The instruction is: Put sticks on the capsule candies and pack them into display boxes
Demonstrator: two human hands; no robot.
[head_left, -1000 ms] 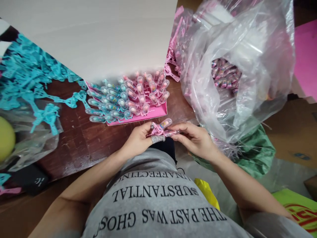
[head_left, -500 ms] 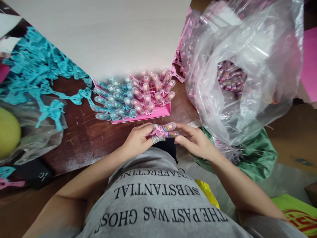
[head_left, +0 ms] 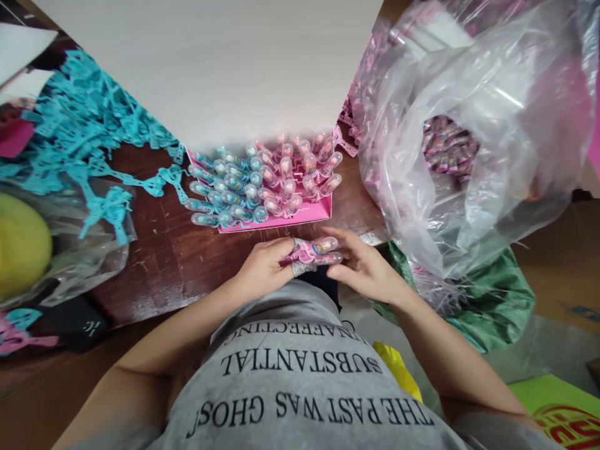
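Observation:
My left hand (head_left: 263,269) and my right hand (head_left: 363,267) meet just above my lap at the near edge of the wooden table (head_left: 173,256). Between their fingertips they grip two clear capsule tubes (head_left: 323,250) set in a pink frilled holder (head_left: 302,252); a grey wrap covers one left fingertip. Just beyond the hands stands a pink tray (head_left: 300,215) packed with several blue and pink capsule pieces (head_left: 262,184).
A pile of blue plastic holders (head_left: 79,140) spreads over the left of the table. A large clear plastic bag (head_left: 469,125) with small pink packets stands at the right, over a green bag (head_left: 497,300). A white board (head_left: 225,62) rises behind the tray. A yellow-green ball (head_left: 21,244) lies at the far left.
My hands have closed in on each other, pressing the two tubes together at the pink holder. The view has shifted a little, so the tray sits further right.

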